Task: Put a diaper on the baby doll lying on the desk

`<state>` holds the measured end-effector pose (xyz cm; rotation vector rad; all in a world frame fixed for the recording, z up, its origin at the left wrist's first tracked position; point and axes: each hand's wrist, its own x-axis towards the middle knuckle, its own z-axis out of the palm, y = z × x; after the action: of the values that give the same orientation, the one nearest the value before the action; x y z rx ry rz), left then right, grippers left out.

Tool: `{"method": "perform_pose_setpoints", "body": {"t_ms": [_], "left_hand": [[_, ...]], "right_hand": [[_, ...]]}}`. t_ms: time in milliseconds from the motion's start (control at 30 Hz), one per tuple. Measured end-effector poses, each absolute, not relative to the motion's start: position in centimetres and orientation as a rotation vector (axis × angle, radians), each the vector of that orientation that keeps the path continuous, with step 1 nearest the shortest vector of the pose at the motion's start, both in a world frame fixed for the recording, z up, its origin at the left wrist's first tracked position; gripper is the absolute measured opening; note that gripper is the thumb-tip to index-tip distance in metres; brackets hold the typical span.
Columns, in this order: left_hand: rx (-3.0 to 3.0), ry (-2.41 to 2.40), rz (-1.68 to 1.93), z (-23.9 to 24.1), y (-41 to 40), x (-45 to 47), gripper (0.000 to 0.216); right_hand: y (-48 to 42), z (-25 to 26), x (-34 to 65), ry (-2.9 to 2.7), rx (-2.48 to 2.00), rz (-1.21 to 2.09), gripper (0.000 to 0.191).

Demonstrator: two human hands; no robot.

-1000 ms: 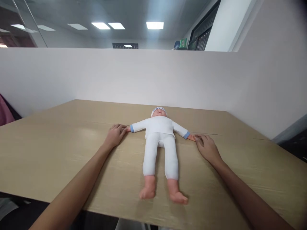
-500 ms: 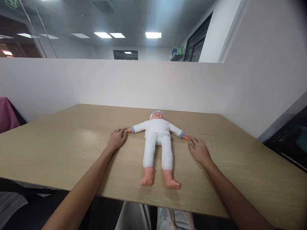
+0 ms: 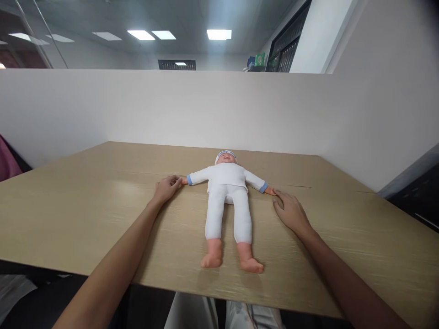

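Observation:
A baby doll [image 3: 228, 178] lies on its back on the wooden table, dressed in a white top and trousers with blue cuffs and a printed white headband. Its arms are spread wide and its bare feet point toward me. My left hand [image 3: 167, 189] is closed at the doll's hand on the left side, thumb and finger pinching it. On the other side, my right hand [image 3: 293, 214] rests on the table with its fingers apart, the fingertips touching the doll's other hand [image 3: 270, 190].
The wooden table [image 3: 85, 205] meets a low white partition [image 3: 212, 109] at the back. A white wall [image 3: 384, 100] rises on the right, with a dark panel [image 3: 418, 196] beside the table. Pink cloth [image 3: 7, 162] shows at the left edge.
My left fingers have curled in more around the doll's hand. My right fingertips stay at the doll's other hand. The camera view has tilted slightly down.

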<state>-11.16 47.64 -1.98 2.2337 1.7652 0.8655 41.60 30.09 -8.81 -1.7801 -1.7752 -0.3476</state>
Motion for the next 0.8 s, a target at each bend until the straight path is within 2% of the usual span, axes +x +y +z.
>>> {"method": "perform_pose_setpoints", "body": {"t_ms": [433,800], "left_hand": [[2.103,1.817,0.831,-1.8,47.5,-11.0,0.050],[2.057,1.842,0.877,-1.8,46.8,-10.4,0.047]], "right_hand": [[29.8,-9.0,41.4,-1.711,-1.819,-0.344,0.054],[29.4,-8.2,40.4,-1.659,-1.796,-0.322,0.049]]}}
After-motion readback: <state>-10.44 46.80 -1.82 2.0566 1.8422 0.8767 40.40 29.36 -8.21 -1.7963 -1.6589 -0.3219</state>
